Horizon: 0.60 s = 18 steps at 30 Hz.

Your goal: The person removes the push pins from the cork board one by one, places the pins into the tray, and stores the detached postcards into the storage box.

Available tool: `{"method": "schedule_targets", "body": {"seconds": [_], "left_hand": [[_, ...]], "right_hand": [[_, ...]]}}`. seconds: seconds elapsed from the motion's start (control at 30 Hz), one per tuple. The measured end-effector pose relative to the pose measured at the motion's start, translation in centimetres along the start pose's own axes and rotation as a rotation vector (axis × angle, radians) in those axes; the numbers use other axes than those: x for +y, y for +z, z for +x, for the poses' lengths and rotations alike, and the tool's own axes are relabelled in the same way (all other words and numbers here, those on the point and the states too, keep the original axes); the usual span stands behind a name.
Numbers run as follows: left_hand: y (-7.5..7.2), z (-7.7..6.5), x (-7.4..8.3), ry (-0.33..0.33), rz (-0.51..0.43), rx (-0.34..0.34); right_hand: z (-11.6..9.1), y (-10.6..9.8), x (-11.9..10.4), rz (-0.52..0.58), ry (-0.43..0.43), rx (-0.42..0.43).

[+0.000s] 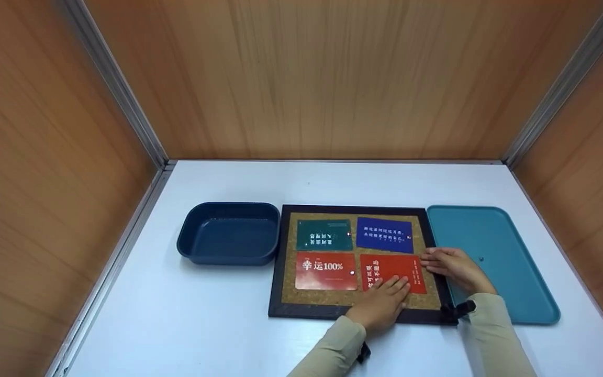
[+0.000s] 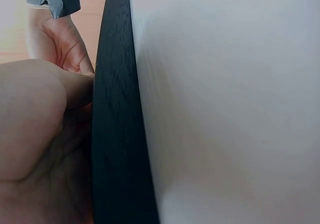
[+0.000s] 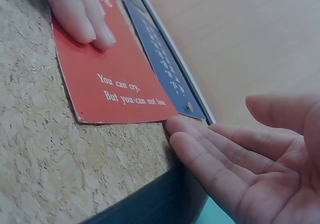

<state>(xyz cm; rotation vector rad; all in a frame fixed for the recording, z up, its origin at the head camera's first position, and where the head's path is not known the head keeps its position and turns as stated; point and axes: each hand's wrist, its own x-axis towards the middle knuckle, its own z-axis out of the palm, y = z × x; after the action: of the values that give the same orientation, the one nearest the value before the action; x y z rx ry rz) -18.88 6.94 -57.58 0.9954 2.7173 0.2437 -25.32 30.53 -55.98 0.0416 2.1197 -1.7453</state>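
A cork board (image 1: 327,298) in a black frame (image 1: 312,311) lies flat on the table and carries a green card, a blue card and two red cards. My left hand (image 1: 381,305) lies palm down over the lower right red card (image 1: 404,264), its extended fingers pressing on it. At that card's right edge is my right hand (image 1: 457,268); in the right wrist view its straight fingertips (image 3: 180,143) are right at the card's corner, with the thumb held apart. Small pins show near the right edges of the green (image 1: 322,235), blue (image 1: 383,235) and other red (image 1: 325,272) cards.
A dark blue rectangular dish (image 1: 228,258) stands against the board's left side. On the right lies a teal tray (image 1: 516,293) with a small pin-like piece (image 1: 481,259) on it. Wood-grain panels (image 1: 301,78) enclose the white table (image 1: 176,314) at the back and sides.
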Motion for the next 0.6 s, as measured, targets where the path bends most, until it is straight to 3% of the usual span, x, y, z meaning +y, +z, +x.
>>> {"method": "schedule_targets", "body": {"seconds": [0.6], "left_hand": [[0.02, 0.12, -0.05, 0.013, 0.05, 0.012]], "right_hand": [[0.07, 0.57, -0.1, -0.01, 0.046, 0.059]]}}
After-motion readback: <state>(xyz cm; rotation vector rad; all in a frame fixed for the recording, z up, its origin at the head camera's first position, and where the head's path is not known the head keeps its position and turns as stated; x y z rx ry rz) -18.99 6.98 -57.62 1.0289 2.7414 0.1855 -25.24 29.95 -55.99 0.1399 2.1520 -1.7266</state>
